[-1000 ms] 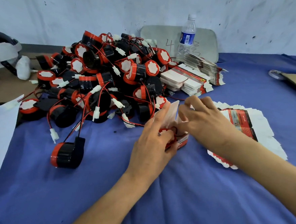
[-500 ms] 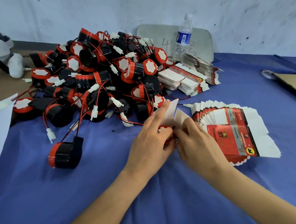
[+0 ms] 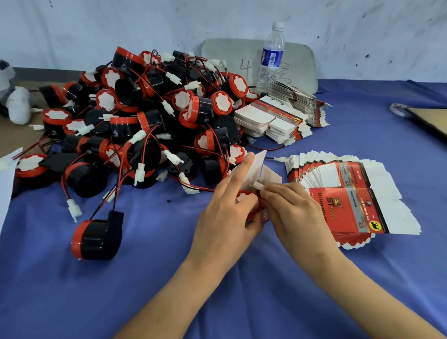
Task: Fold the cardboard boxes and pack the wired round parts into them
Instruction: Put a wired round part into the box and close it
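Left hand (image 3: 224, 217) grips the little red-and-white cardboard box (image 3: 255, 167), flaps up, low over the blue tablecloth (image 3: 156, 283); right hand (image 3: 292, 212) pinches a white plastic plug (image 3: 257, 185) at its mouth. Card looks thin and crushable, so I'd hold the corners.

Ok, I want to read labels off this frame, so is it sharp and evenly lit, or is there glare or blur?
Head view: soft, even light, faint shadows under left hand and right hand. Head view: slight sheen on the lone round part, no harsh glare. Head view: fanned flat boxes show large print, small text too soft. Head view: edges stretched.
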The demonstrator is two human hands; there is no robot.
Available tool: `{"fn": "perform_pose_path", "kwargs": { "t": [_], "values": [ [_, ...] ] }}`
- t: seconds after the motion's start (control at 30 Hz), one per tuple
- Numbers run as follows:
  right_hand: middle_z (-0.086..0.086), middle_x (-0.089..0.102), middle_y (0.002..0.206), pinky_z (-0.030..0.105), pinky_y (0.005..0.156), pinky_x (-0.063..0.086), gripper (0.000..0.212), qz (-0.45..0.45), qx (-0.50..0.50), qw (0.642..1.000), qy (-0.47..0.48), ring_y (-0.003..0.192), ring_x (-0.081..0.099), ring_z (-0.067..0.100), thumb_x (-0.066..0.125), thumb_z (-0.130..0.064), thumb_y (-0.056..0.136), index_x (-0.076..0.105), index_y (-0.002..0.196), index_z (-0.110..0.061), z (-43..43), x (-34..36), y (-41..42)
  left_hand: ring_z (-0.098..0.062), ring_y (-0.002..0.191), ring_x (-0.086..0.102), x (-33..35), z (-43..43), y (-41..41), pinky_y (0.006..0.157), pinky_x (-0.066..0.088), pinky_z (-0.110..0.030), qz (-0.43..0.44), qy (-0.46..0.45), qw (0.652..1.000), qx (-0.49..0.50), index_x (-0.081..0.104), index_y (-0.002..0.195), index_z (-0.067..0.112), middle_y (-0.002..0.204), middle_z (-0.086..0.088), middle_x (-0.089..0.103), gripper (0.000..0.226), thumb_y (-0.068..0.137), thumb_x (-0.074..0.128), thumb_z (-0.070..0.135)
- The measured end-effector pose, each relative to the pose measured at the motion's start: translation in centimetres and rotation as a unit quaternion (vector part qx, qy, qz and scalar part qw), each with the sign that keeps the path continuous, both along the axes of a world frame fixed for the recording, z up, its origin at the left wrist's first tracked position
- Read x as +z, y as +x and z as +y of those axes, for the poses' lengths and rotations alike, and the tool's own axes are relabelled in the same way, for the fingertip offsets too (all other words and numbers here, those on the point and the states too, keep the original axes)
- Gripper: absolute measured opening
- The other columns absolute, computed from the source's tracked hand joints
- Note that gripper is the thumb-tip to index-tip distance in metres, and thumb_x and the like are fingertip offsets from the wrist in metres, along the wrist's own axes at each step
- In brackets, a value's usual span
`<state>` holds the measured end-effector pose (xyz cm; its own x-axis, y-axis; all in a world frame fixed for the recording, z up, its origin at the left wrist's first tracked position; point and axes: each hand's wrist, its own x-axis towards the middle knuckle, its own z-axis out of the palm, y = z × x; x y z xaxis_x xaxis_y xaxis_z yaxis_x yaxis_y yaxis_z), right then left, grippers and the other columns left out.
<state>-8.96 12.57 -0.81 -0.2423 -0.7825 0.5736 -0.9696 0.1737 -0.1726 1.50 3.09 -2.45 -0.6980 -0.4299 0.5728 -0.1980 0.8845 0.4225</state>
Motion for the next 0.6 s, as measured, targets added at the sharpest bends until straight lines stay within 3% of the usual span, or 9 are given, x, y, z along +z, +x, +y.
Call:
{"fn": "perform_pose_path", "kwargs": {
  "t": [0.1,0.2,0.23,0.3,0.4,0.47,0.6],
  "values": [
    [0.017,0.072,0.096,0.038,0.072,0.059,0.023,0.034,-0.026,0.998,0.036,0.081,0.068,0.035,0.074,0.012,0.072,0.072,0.094,0.007,-0.6,0.0,0.1,-0.02,0.128,0.047,0.0,0.0,0.0,0.064,0.055,-0.034,0.003,-0.002,1.0,-0.002,0.064,0.077,0.01,0.158,0.013,0.014,0.014,0.083,0.072,0.019],
    [0.007,0.067,0.11,0.032,0.091,0.048,0.028,0.111,-0.028,0.977,0.179,0.1,0.059,0.028,0.054,-0.001,0.089,0.065,0.114,-0.004,-1.3,0.7,0.1,-0.02,0.129,0.046,0.0,0.1,0.0,0.064,0.054,-0.034,-0.008,-0.003,1.0,-0.006,0.063,0.079,0.01,0.16,0.011,0.015,0.011,0.084,0.071,0.016],
    [0.004,0.066,0.108,0.029,0.091,0.045,0.027,0.123,-0.022,0.972,0.199,0.099,0.057,0.024,0.054,-0.004,0.089,0.064,0.114,-0.008,-1.4,1.3,0.1,-0.019,0.129,0.046,0.0,0.1,0.1,0.064,0.054,-0.034,-0.008,-0.003,1.0,-0.007,0.063,0.079,0.01,0.16,0.011,0.015,0.012,0.083,0.072,0.015],
    [0.002,0.064,0.105,0.027,0.087,0.045,0.032,0.103,-0.035,0.968,0.226,0.101,0.051,0.022,0.054,-0.006,0.089,0.058,0.12,-0.01,-1.6,1.9,0.0,-0.018,0.131,0.044,0.0,0.1,0.1,0.065,0.054,-0.035,-0.002,0.0,1.0,-0.012,0.064,0.08,0.009,0.159,0.013,0.013,0.011,0.083,0.073,0.014],
    [0.002,0.06,0.114,0.035,0.088,0.047,0.053,0.021,-0.085,0.964,0.252,0.112,0.039,0.022,0.043,-0.011,0.095,0.028,0.145,-0.014,-2.2,1.9,0.4,-0.016,0.135,0.041,-0.1,0.0,0.1,0.068,0.057,-0.037,0.008,0.0,1.0,-0.019,0.067,0.09,0.007,0.158,0.015,0.011,0.012,0.082,0.074,0.012],
    [0.0,0.061,0.115,0.035,0.09,0.045,0.045,0.021,-0.108,0.96,0.256,0.116,0.036,0.022,0.039,-0.014,0.097,0.035,0.141,-0.015,-2.4,1.6,0.8,-0.016,0.137,0.039,-0.2,-0.1,0.0,0.069,0.057,-0.039,0.009,0.006,1.0,-0.019,0.067,0.092,0.005,0.158,0.015,0.011,0.014,0.083,0.074,0.012],
    [-0.006,0.061,0.11,0.029,0.089,0.025,0.029,0.092,-0.114,0.957,0.251,0.118,0.033,0.022,0.039,-0.015,0.096,0.054,0.12,-0.019,-2.2,1.8,0.7,-0.017,0.134,0.043,-0.4,-0.2,-0.1,0.065,0.056,-0.039,0.013,0.011,1.0,-0.014,0.065,0.089,0.005,0.159,0.012,0.015,0.015,0.083,0.074,0.015]
  ]
}}
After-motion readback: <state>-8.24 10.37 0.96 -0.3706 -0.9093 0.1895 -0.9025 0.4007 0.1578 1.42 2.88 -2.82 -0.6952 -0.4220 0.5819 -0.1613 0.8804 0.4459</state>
